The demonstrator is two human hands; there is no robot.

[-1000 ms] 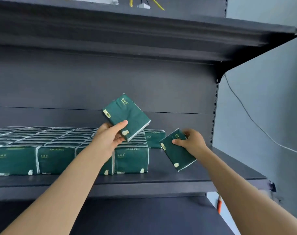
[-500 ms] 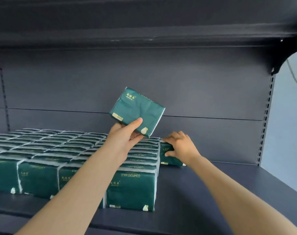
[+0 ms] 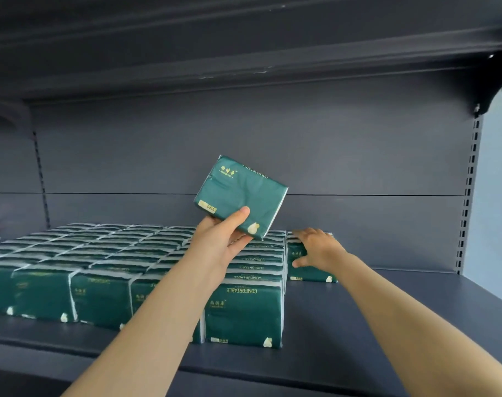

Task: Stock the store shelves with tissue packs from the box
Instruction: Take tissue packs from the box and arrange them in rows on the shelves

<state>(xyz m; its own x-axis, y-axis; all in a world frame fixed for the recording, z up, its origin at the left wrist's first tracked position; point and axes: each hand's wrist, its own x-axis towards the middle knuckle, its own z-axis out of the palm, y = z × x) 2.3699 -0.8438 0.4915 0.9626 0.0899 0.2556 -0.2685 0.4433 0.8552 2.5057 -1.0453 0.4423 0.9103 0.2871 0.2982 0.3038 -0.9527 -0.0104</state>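
Plainly, the left hand (image 3: 221, 239), pinching only the lower edge of the raised pack (image 3: 241, 196) above the stocked rows (image 3: 115, 253), could let it tip and drop, while the right hand (image 3: 318, 249), fingers wrapped over the rear pack (image 3: 310, 273) on the shelf (image 3: 387, 325), may nudge it askew.

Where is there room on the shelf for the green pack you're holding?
The bare shelf right of the packed rows, in front of the back pack the right hand grips, out to the slotted upright. Left of that it is crowded: packs stand tight together. The left hand holds the spare pack above them.
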